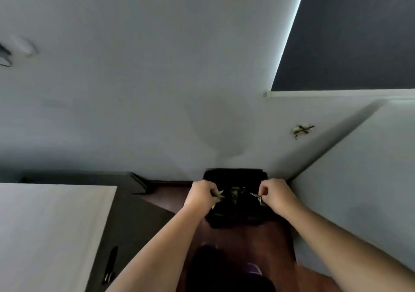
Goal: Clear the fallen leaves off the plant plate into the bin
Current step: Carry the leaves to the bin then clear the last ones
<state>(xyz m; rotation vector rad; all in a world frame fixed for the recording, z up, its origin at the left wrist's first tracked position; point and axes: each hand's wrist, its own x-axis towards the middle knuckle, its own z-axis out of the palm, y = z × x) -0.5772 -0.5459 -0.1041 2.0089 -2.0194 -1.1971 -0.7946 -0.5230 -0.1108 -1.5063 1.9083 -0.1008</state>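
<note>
A black bin [235, 176] stands on the dark wooden floor in the corner where two white walls meet. Several pale leaves [235, 190] lie inside it. My left hand [201, 194] hovers over the bin's left side, fingers closed around dry leaves [219, 194] that poke out of the fist. Over the bin's right side, my right hand [275, 194] pinches more dry leaves [257, 197]. The plant plate is not in view.
A white-topped cabinet [51, 231] with a dark side and a handle [111, 264] stands at the left. A white wall [359, 190] closes the right side. A dark window blind [350, 33] hangs at the upper right. My legs are below the bin.
</note>
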